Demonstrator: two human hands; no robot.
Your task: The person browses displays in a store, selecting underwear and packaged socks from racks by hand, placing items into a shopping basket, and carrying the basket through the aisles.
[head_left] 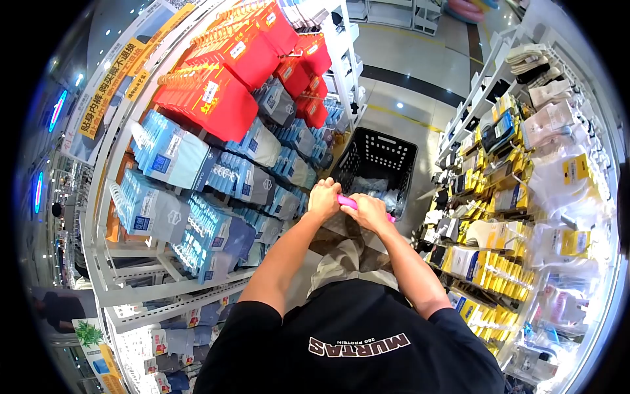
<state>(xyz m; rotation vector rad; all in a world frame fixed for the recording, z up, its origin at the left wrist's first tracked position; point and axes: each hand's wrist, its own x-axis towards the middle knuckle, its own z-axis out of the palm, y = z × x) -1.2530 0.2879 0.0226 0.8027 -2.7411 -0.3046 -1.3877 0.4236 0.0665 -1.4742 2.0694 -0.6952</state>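
Observation:
Both arms reach forward to a pink handle [347, 202] at the near side of a black plastic basket [408, 154]. My left hand [324, 199] is closed around the handle's left end, its fingers curled over. Close beside it, my right hand [369, 213] grips the same handle, and a bit of pink shows past its right side. The basket has perforated walls and sits just ahead of my hands. Clear plastic packages [371, 186] lie at its bottom; their contents are too small to make out.
On the left, a white rack [98, 217] carries packs of blue-grey packaged garments [174, 154] and red packs [220, 98]. Hanging socks and yellow-labelled packs [505, 197] line the right rack. Between them a tiled aisle [407, 92] runs ahead.

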